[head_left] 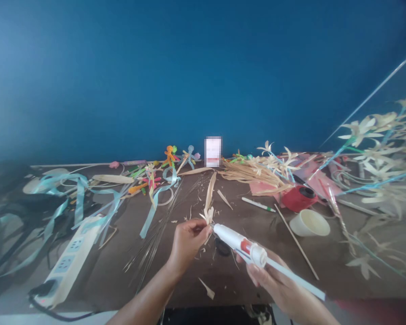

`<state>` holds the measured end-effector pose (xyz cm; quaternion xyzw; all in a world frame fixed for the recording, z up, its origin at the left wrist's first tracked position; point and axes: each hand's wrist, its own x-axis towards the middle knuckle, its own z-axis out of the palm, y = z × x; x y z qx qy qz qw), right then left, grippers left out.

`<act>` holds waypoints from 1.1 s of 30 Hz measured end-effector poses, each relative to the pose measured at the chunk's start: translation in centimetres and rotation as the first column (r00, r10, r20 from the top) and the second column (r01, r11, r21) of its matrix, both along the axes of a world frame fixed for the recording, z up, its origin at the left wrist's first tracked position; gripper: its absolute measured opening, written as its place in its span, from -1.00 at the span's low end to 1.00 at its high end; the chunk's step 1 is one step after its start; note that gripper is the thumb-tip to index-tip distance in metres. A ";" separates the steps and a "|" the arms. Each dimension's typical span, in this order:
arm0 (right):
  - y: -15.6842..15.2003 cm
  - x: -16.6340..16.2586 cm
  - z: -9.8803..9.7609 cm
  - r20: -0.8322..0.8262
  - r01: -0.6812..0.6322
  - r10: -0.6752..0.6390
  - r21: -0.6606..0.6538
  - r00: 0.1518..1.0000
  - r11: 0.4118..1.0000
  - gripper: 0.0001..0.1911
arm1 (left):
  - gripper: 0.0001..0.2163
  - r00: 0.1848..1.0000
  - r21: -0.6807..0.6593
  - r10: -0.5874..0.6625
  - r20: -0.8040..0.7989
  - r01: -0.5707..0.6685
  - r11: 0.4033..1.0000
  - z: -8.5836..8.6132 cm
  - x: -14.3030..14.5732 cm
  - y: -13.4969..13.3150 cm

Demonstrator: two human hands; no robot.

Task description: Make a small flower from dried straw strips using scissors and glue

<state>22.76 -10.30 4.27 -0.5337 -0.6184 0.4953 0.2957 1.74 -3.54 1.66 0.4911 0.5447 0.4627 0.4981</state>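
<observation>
Between the thumb and fingers of my left hand (191,237) is a small pale husk flower (208,215), its petals pointing up and away. My right hand (270,275) is wrapped round a white glue gun (238,241) with an orange-red patch on its side. A long white glue stick (296,276) sticks out of its back end. The nozzle points left and sits right at the base of the flower; whether it touches cannot be made out. A dark round object (223,247) lies on the table below the gun, partly covered by it.
On the brown table (182,289) lie thin wires (162,221), a power strip (69,262), light-blue ribbon (150,219) and dried husks (253,174). To the right are a marker (258,204), a stick (296,241), a paper cup (310,223), a red container (297,198) and finished husk flowers (362,131).
</observation>
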 end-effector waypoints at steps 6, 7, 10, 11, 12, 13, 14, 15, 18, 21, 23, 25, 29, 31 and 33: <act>-0.3 0.4 -0.2 -0.032 0.012 -0.013 -0.050 0.999 0.999 -0.53 | -0.88 1.000 0.026 -0.015 -0.025 0.015 1.000 0.2 -0.1 0.1; -0.3 0.4 -0.3 -0.037 0.012 -0.014 -0.060 0.999 0.998 -0.52 | -0.88 1.000 0.026 -0.008 -0.028 0.008 1.000 0.2 -0.1 0.1; -0.4 0.4 -0.5 -0.044 0.020 -0.024 -0.079 0.999 0.997 -0.51 | -0.90 0.999 0.034 -0.008 -0.039 0.009 0.999 0.1 -0.1 0.1; -0.4 0.4 -0.6 -0.044 0.022 -0.026 -0.084 0.999 0.996 -0.51 | -0.90 0.999 0.036 -0.010 -0.044 0.012 0.999 0.1 -0.1 0.1; -0.5 0.4 -0.6 -0.044 0.020 -0.024 -0.090 0.999 0.996 -0.51 | -0.89 0.999 0.036 -0.011 -0.050 0.013 0.999 0.1 -0.1 0.1; -0.5 0.4 -0.6 -0.043 0.017 -0.021 -0.096 0.999 0.995 -0.51 | -0.89 0.998 0.037 -0.012 -0.056 0.014 0.999 0.1 -0.1 0.1; -0.5 0.4 -0.6 -0.040 0.012 -0.016 -0.100 0.999 0.995 -0.51 | -0.89 0.998 0.037 -0.010 -0.061 0.012 0.999 0.1 0.0 0.1; -0.5 0.4 -0.6 -0.039 0.003 -0.007 -0.104 0.999 0.995 -0.52 | -0.89 0.998 0.036 -0.006 -0.063 0.008 0.999 0.1 0.0 0.1; -0.5 0.4 -0.5 -0.035 -0.006 0.003 -0.090 0.999 0.996 -0.53 | -0.89 0.998 0.031 0.003 -0.065 -0.001 1.000 0.2 0.0 0.1; -0.5 0.4 -0.3 -0.031 0.022 -0.023 -0.037 0.999 0.999 -0.53 | -0.89 0.997 0.040 -0.003 -0.075 0.006 0.999 0.4 0.0 0.0; -0.3 0.3 0.1 -0.025 0.029 -0.029 0.007 0.999 1.000 -0.54 | -0.88 0.996 0.046 -0.012 -0.089 0.016 0.999 0.6 0.0 0.0; -0.1 0.2 0.6 0.005 0.002 -0.002 0.040 1.000 0.999 -0.56 | -0.89 0.995 0.045 -0.013 -0.102 0.017 0.999 0.8 -0.1 0.0; 0.3 0.0 1.5 0.076 -0.087 0.081 0.078 0.994 0.993 -0.59 | -0.90 0.994 0.032 0.002 -0.109 0.001 0.999 1.0 -0.1 0.1; 0.3 0.0 1.4 0.069 -0.099 0.094 0.082 0.993 0.992 -0.59 | -0.90 0.994 0.026 0.008 -0.108 -0.006 1.000 1.0 -0.1 0.0; 0.1 0.1 0.8 0.054 -0.071 0.066 0.082 0.996 0.994 -0.57 | -0.90 0.994 0.023 0.015 -0.106 -0.012 1.000 0.8 -0.1 0.0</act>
